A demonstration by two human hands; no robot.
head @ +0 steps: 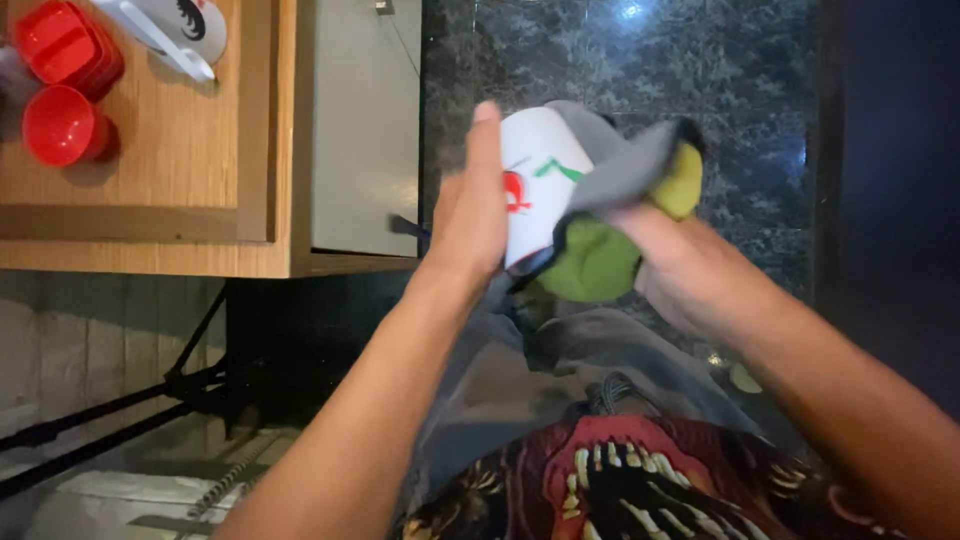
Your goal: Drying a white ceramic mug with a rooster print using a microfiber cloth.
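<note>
- White and smooth, a mug (535,185) sat between the two hands, above the person's lap and to the right of the wooden table (150,215).
- The left hand (470,205) lay flat against the mug's left side, fingers straight and pointing up, palm pressed to the wall; it looked like a brace to keep the mug from turning, not a closed grasp.
- The right hand (665,260) was bunched around a cloth (610,215), grey on one face and green-yellow on the other, and pressed it against the mug's right side and underside.
- The cloth draped over the mug's top edge, so the mug sat half wrapped, its white face with red and green marks showing between palm and cloth.
- On the table, well to the left of the mug, stood two red cups (62,75) and another white mug (175,30) lying tilted.
- Right of the table, under the hands, ran a dark marbled floor (720,90).
</note>
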